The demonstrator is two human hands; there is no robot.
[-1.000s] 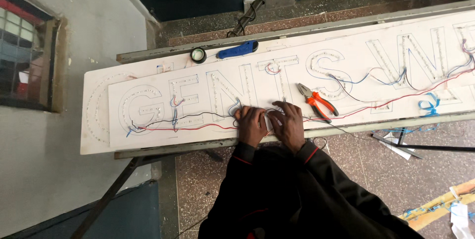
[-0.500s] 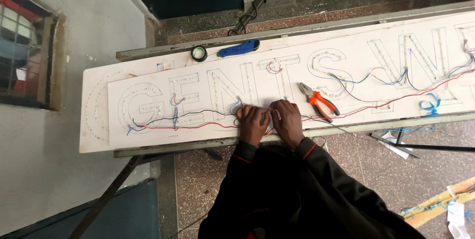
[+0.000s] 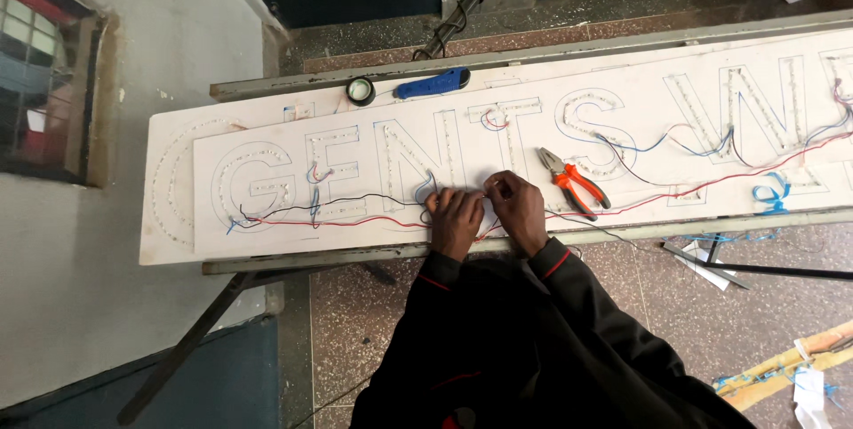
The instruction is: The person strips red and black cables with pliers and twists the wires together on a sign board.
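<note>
Both my arms reach forward, dark sleeves with red cuff trim, forearms angling inward so the hands meet. Left hand (image 3: pixel 456 220) is palm down, fingers curled, knuckles up. Right hand (image 3: pixel 518 209) sits just beside it, touching or nearly so, fingers bent with tips pinched together toward the left hand. Wrists are roughly level.
</note>
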